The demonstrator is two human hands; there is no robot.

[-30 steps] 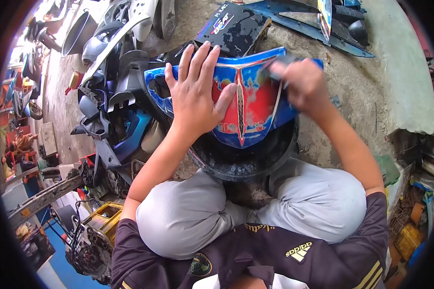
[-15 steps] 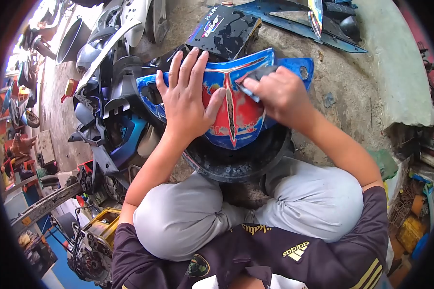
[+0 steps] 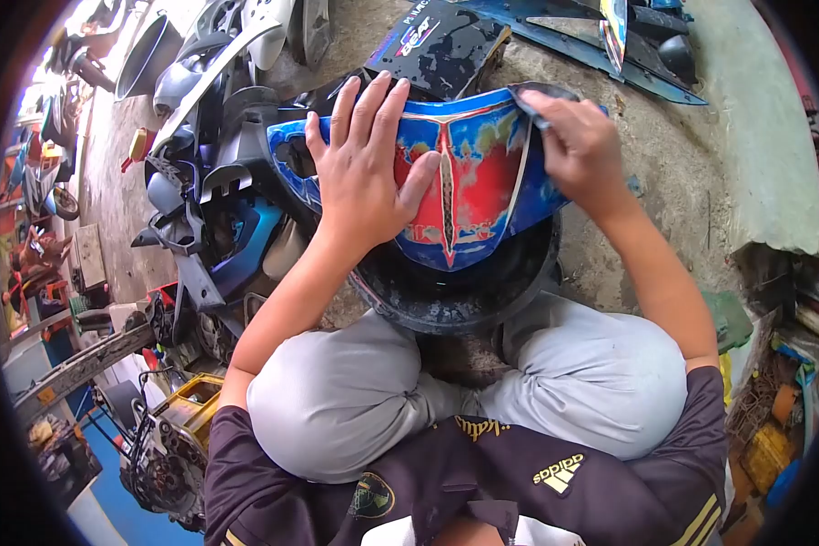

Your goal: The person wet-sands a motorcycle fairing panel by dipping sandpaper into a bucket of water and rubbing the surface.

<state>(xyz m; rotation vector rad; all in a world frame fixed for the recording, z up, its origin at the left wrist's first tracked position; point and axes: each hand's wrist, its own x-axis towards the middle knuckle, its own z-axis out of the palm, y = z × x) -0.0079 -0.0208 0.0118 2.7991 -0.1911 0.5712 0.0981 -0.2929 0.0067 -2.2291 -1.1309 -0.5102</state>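
Note:
A blue and red motorcycle fairing panel (image 3: 482, 187) with worn, patchy paint rests over a black basin (image 3: 460, 314) between my knees. My left hand (image 3: 364, 173) lies flat on the panel's left side, fingers spread and thumb near the central slot. At the panel's upper right edge, my right hand (image 3: 581, 150) is closed on a dark sheet of sandpaper (image 3: 530, 102), pressing it against the blue rim. Most of the sheet is hidden under the fingers, which are slightly blurred.
A black box-like part (image 3: 437, 50) marked BEAT lies just beyond the panel. Dark blue body panels (image 3: 564, 55) are at the far right. Black and grey plastic parts (image 3: 232, 182) pile up on the left. An engine (image 3: 168, 460) sits at lower left beside a yellow crate (image 3: 196, 400).
My right hand has slid the sandpaper from the panel's red middle to its upper right edge. The panel has tilted slightly, and my left hand stays flat on it.

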